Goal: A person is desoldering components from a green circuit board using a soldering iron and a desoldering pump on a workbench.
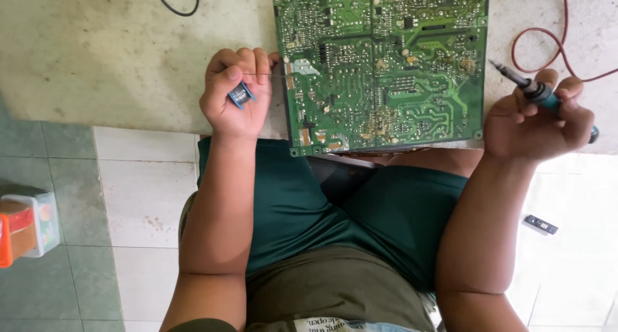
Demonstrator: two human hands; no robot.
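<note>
A large green circuit board (386, 61) lies solder side up on the pale floor, its near edge over my lap. My left hand (235, 94) is closed around a small spool of solder wire (241, 95) at the board's left edge, and a thin strand runs from it towards the board. My right hand (537, 123) grips a soldering iron (537, 94) with a teal handle, right of the board. Its dark tip points up and left, clear of the board.
A red cord (553, 39) loops on the floor at the upper right. A black cable (174, 3) curls at the top left. A small clear plastic box (29, 229) sits at the far left on green tiles. A small black part (539, 225) lies on the white tile at right.
</note>
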